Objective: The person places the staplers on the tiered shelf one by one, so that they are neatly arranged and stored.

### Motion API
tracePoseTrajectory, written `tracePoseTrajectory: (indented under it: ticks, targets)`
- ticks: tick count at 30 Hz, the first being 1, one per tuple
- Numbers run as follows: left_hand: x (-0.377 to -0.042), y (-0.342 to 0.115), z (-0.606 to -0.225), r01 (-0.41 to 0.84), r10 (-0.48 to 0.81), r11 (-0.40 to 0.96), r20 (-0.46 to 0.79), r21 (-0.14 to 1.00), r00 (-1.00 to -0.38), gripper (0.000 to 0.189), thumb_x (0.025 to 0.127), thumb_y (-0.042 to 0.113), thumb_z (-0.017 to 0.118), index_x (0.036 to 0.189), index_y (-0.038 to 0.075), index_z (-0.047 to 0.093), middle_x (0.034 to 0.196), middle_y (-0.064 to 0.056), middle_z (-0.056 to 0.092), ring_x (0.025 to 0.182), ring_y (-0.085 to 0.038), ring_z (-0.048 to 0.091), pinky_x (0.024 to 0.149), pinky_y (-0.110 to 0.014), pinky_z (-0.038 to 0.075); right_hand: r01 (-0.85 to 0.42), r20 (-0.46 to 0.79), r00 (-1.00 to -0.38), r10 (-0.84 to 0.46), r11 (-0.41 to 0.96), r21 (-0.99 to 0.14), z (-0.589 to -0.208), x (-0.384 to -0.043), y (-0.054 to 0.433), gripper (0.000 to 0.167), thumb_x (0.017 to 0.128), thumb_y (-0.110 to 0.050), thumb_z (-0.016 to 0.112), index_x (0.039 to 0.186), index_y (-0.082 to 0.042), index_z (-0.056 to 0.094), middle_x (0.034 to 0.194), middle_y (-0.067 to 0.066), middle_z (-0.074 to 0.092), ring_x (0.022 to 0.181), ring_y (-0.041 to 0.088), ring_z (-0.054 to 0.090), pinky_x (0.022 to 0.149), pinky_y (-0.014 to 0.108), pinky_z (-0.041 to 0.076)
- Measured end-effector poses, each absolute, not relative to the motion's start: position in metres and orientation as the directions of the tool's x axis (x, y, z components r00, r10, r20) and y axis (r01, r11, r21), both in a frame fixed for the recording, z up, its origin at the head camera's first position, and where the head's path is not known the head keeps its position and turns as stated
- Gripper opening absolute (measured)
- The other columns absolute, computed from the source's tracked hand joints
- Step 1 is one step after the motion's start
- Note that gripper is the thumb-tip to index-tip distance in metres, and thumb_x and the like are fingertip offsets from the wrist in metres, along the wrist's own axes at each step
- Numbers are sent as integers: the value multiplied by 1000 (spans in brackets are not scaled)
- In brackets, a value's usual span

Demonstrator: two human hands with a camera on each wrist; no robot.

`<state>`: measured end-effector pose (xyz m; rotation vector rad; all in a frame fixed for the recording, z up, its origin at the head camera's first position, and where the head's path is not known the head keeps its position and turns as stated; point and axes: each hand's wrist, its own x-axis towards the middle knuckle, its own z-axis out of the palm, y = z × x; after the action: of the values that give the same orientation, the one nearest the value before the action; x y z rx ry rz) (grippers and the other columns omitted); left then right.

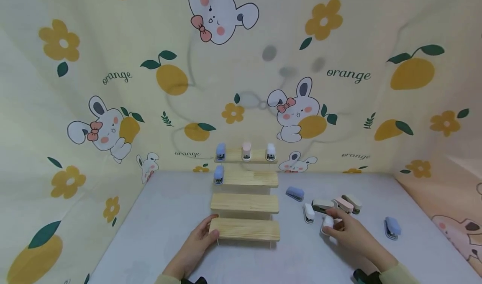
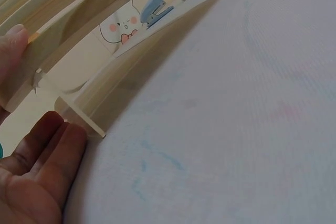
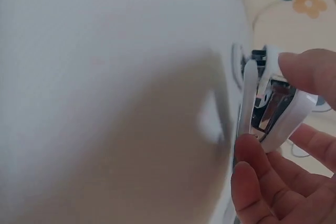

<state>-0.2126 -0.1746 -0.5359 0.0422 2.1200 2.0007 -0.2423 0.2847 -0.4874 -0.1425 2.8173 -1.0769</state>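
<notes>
A tiered rack (image 1: 248, 229) of pale wooden boards on clear supports stands mid-table. My left hand (image 1: 193, 244) grips the left end of its lowest board, thumb (image 2: 13, 48) on the board and other fingers beside the clear support (image 2: 79, 111). My right hand (image 1: 352, 234) pinches a white stapler (image 1: 327, 222) between thumb and fingers; the right wrist view shows the same stapler (image 3: 294, 116) on its side, close to the tabletop. On the top board sit a blue stapler (image 1: 220, 151), a pink stapler (image 1: 246, 151) and a white stapler (image 1: 270, 152). Another blue stapler (image 1: 218, 174) occupies the second board's left end.
Right of the rack lie a blue stapler (image 1: 295, 193), a white stapler (image 1: 308, 213), a grey-green stapler (image 1: 321, 205) and a pink stapler (image 1: 343, 205). A further blue stapler (image 1: 392, 227) lies far right. Patterned cloth (image 1: 233, 66) hangs behind the table.
</notes>
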Motion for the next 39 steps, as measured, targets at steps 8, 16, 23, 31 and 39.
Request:
tracePoseTrajectory:
  ticks: [8, 16, 23, 31, 39]
  targets:
    - [-213, -177, -541, -125, 181, 65, -135, 990, -974, 72, 92, 43, 62, 150, 14, 32, 150, -20, 34, 137, -31, 35, 110, -40, 31, -146, 38, -987, -158, 760, -633, -470, -240, 273, 66, 85, -46, 72, 133, -6, 51, 125, 14, 58, 91, 19, 58, 70, 34, 51]
    - [-213, -177, -541, -143, 170, 85, -155, 986, -973, 71, 92, 44, 62, 150, 15, 34, 148, -18, 37, 137, -31, 35, 111, -42, 29, -214, 178, -976, -126, 721, -660, -447, -242, 245, 69, 86, -53, 68, 134, -7, 50, 128, 16, 54, 103, 34, 61, 80, 44, 55]
    - [-214, -177, -541, -130, 161, 65, -139, 989, -977, 71, 91, 44, 63, 150, 14, 34, 148, -18, 38, 137, -31, 34, 112, -45, 27, -297, 263, -953, -150, 632, -716, -432, -253, 215, 67, 88, -43, 69, 138, -6, 44, 133, 16, 45, 113, 37, 57, 82, 45, 55]
    - [-210, -177, -546, -168, 177, 49, -174, 985, -969, 75, 90, 44, 64, 150, 14, 32, 148, -21, 37, 134, -32, 38, 110, -44, 32, -311, 278, -949, -148, 574, -757, -429, -262, 181, 64, 86, -40, 73, 138, -15, 46, 134, 9, 50, 116, 34, 55, 83, 48, 55]
    - [-214, -177, -542, -145, 171, 67, -155, 987, -973, 74, 90, 45, 64, 150, 16, 33, 147, -18, 39, 133, -29, 40, 110, -43, 32, -430, 383, -903, -197, 460, -777, -419, -273, 152, 69, 86, -40, 73, 139, -8, 45, 137, 5, 49, 119, 24, 53, 99, 47, 46]
